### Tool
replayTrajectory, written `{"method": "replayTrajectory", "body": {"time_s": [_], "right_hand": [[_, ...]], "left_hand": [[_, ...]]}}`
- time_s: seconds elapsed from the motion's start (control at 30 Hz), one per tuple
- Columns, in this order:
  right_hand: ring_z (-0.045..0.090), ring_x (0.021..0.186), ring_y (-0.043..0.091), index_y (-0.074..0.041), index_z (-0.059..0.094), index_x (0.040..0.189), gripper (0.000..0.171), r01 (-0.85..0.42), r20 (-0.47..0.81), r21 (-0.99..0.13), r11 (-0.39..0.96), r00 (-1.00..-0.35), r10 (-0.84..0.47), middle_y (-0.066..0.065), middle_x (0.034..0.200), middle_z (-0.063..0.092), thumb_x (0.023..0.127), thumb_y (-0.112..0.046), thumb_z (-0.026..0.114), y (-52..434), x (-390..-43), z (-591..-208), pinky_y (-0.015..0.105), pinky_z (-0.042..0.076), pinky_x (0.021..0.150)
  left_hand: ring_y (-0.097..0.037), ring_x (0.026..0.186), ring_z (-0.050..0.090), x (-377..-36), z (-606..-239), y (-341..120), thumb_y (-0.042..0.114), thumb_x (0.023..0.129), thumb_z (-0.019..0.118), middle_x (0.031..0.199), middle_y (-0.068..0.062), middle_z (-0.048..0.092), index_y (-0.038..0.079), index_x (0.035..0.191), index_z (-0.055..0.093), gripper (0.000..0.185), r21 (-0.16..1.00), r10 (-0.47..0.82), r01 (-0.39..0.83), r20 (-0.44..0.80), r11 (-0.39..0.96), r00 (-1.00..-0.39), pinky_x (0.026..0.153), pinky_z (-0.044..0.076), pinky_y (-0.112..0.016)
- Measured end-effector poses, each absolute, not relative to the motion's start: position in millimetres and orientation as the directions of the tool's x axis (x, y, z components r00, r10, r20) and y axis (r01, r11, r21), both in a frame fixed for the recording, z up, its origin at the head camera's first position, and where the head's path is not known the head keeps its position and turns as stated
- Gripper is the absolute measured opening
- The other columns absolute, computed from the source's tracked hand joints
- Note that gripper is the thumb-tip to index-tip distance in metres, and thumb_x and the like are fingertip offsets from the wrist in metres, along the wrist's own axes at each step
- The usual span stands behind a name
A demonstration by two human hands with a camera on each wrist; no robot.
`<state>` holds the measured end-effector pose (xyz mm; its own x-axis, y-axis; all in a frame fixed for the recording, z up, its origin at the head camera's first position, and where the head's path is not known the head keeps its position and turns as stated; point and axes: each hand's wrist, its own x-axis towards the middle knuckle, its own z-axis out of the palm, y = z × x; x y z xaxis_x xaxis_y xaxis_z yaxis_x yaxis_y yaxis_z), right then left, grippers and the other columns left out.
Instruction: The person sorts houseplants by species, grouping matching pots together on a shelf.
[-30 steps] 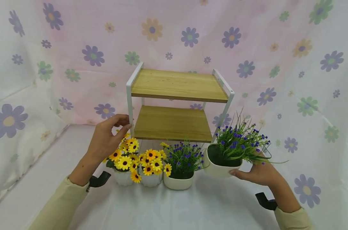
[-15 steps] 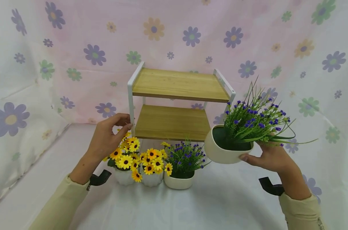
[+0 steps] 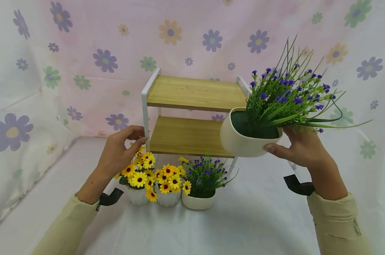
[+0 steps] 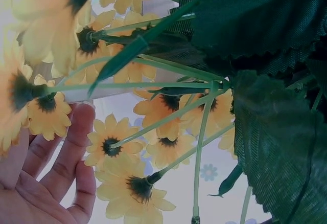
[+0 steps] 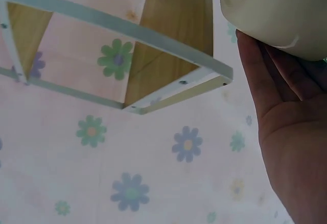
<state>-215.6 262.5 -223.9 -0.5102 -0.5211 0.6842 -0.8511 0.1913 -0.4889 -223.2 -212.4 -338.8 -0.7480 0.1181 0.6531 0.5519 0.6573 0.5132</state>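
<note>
My right hand (image 3: 302, 147) grips the back right side of a cream oval pot (image 3: 245, 143), thumb on its near wall. Purple flowers and long grass (image 3: 288, 94) grow from this potted plant. It is held up in the air and tilted, overlapping the right side of a two-tier wooden shelf (image 3: 192, 94) with a white frame. In the right wrist view, the fingers (image 5: 260, 75) lie under the pot's base. My left hand (image 3: 117, 150) holds the shelf's left front post between thumb and fingers, just above yellow flowers (image 4: 135, 193) that partly cover it in the left wrist view.
Two white pots of yellow sunflowers (image 3: 138, 196) (image 3: 168, 198) and another cream pot of purple flowers (image 3: 199, 202) stand in a row before the shelf. A white cloth covers the table (image 3: 167, 233). Flower-print curtain (image 3: 125, 42) hangs behind.
My right hand has lifted the potted plant from near table height up to between the two shelf levels, slightly rightward. The left hand stays at the post.
</note>
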Motion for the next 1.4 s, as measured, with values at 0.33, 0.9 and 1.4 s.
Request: {"method": "replayTrajectory", "body": {"time_s": [0.33, 0.9, 1.4], "right_hand": [[0.047, 0.141, 0.035, -0.004, 0.047, 0.154, 0.081, -0.812, 0.706, -0.582, -0.04, -0.48, -0.521, 0.018, 0.15, 0.052, 0.082, 0.009, 0.081, 237, -245, -182, 0.03, 0.044, 0.116], [0.073, 0.11, 0.021, -0.003, 0.056, 0.145, 0.053, -0.72, 0.601, -0.683, 0.124, -0.65, -0.465, 0.013, 0.13, 0.066, 0.094, -0.001, 0.07, 226, -297, -173, 0.023, 0.058, 0.093], [0.066, 0.109, 0.021, -0.007, 0.052, 0.152, 0.057, -0.63, 0.539, -0.749, 0.205, -0.76, -0.364, 0.007, 0.126, 0.068, 0.099, -0.016, 0.071, 221, -332, -185, 0.021, 0.054, 0.093]], "left_hand": [[-0.028, 0.101, 0.073, -223, -338, -211, 0.011, 0.102, 0.073, 0.113, -0.009, 0.078, 0.009, 0.126, 0.071, 0.024, 0.521, 0.111, 0.54, 0.644, 0.661, -0.757, 0.088, 0.057, -0.057], [-0.028, 0.099, 0.074, -224, -340, -212, 0.007, 0.101, 0.073, 0.11, -0.008, 0.078, 0.009, 0.125, 0.071, 0.024, 0.513, 0.118, 0.556, 0.657, 0.654, -0.745, 0.09, 0.057, -0.06], [-0.028, 0.096, 0.074, -225, -340, -211, 0.005, 0.1, 0.073, 0.11, -0.01, 0.078, 0.007, 0.125, 0.071, 0.024, 0.505, 0.118, 0.559, 0.664, 0.658, -0.739, 0.09, 0.058, -0.058]]}}
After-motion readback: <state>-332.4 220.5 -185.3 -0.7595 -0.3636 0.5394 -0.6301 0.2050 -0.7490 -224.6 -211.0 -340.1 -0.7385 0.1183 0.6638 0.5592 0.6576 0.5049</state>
